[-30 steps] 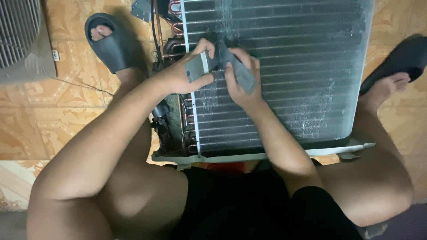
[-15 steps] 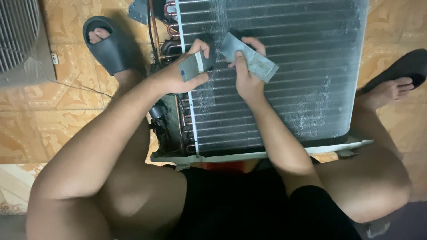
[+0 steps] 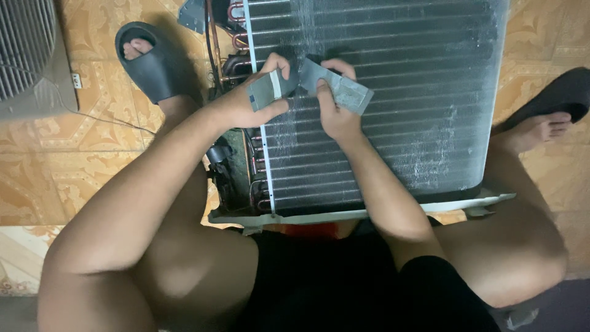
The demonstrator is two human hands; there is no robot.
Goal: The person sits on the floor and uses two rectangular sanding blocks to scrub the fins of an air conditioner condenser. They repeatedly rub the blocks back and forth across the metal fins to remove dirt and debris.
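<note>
Head view, looking down at a seated person. Nearest the camera: two bare knees spread apart, black shorts point(image 3: 332, 283) between them.

Two arms reach forward over one coil unit point(image 3: 381, 104), a flat panel of fine metal fins with horizontal tubes, lying on a tiled floor point(image 3: 37, 178). A pale frame edge point(image 3: 369, 213) runs along the unit's near side.

Left hand point(image 3: 249, 101): fingers curled closed around one end of a grey strip point(image 3: 307, 83), thumb on top. That end looks folded, with a pale band across it. Right hand point(image 3: 332, 104): fingers closed on the other end of the same strip, which sticks out to the right past the fingertips. One strip only, held by both hands just above the fins near the unit's left edge. Whether it touches the fins: cannot tell.

Left of the fins: copper bends point(image 3: 236, 12) and dark tubing, count unclear.

Farther out: two dark slides, one per foot, left slide point(image 3: 153, 61) and right slide point(image 3: 562, 95). Far left corner: one grey grille point(image 3: 24, 49).
</note>
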